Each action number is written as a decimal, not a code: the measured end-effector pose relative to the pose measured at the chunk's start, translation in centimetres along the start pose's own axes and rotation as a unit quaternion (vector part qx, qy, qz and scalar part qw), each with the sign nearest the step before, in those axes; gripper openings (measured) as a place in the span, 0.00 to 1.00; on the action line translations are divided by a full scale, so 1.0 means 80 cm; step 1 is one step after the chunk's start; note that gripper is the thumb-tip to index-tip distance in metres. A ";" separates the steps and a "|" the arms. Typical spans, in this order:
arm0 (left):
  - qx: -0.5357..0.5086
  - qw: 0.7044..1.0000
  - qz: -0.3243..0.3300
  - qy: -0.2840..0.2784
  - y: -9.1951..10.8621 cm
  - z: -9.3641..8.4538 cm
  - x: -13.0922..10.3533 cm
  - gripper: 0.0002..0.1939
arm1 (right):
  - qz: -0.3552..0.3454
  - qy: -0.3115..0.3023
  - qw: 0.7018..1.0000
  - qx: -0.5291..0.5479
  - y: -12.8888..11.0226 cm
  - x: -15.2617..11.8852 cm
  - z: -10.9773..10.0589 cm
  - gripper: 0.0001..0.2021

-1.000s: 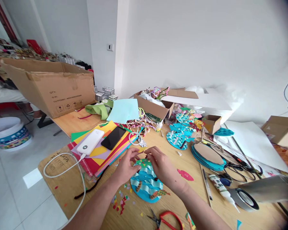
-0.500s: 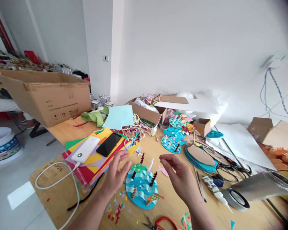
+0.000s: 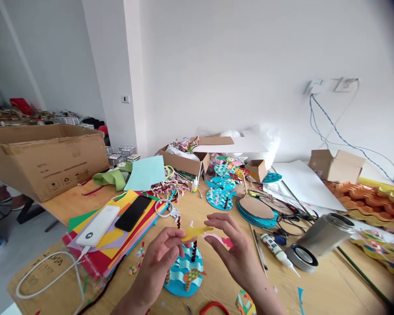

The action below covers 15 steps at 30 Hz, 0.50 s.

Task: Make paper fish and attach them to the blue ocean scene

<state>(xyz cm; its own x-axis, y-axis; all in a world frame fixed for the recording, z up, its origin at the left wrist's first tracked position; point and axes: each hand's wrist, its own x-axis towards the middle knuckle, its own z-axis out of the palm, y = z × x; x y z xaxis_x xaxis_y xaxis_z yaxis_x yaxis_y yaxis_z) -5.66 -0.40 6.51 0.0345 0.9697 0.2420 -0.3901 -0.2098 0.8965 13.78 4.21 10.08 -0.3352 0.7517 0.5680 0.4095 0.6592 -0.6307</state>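
Observation:
A yellow paper piece (image 3: pixel 197 232) is held up between my hands. The fingers of my left hand (image 3: pixel 162 256) pinch its left end. My right hand (image 3: pixel 231 243) is at its right end, thumb and fingers apart, the fingertips close to the paper. Below them on the table lies a round blue craft base (image 3: pixel 184 280) with wavy paper strips, dark and tan coiled stems and an orange-green paper fish (image 3: pixel 194 274). My hands hide its upper part. A pink paper shape (image 3: pixel 213 237) shows behind the yellow piece.
Left are coloured sheets with a phone (image 3: pixel 133 213), a power bank (image 3: pixel 98 225) and a white cable. Right are a glue bottle (image 3: pixel 277 250), a steel flask (image 3: pixel 326 235) and stacked discs (image 3: pixel 256 210). Red-handled scissors (image 3: pixel 215 307) lie at the front edge; finished crafts (image 3: pixel 219 197) stand behind.
The view has turned to the right. The yellow paper piece is now up between my hands, which were empty and apart over the base before. My left fingers have closed on it.

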 end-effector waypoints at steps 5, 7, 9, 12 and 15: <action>-0.117 0.988 -0.093 -0.031 0.004 0.020 0.012 0.15 | 0.067 -0.030 0.997 0.008 -0.004 0.002 -0.013 0.09; -0.114 0.986 -0.121 -0.016 0.003 0.025 0.015 0.16 | 0.140 -0.048 0.989 0.007 -0.004 0.002 -0.016 0.10; -0.085 0.986 -0.142 0.006 0.001 0.028 0.017 0.17 | 0.190 -0.068 0.979 0.026 -0.003 0.003 -0.018 0.11; -0.029 0.988 -0.146 0.037 -0.004 0.029 0.020 0.16 | 0.211 -0.090 0.971 0.069 -0.001 0.004 -0.017 0.12; 0.023 0.990 -0.124 0.055 -0.009 0.028 0.023 0.14 | 0.218 -0.105 0.966 0.085 0.001 0.004 -0.015 0.12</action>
<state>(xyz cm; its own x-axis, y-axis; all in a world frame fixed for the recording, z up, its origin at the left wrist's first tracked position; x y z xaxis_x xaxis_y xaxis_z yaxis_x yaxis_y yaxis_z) -3.21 1.24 7.14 0.0218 0.9994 -0.0280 -0.3398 0.0337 0.9399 14.73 4.48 10.89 -0.3344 0.9348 0.1196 0.4114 0.2589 -0.8739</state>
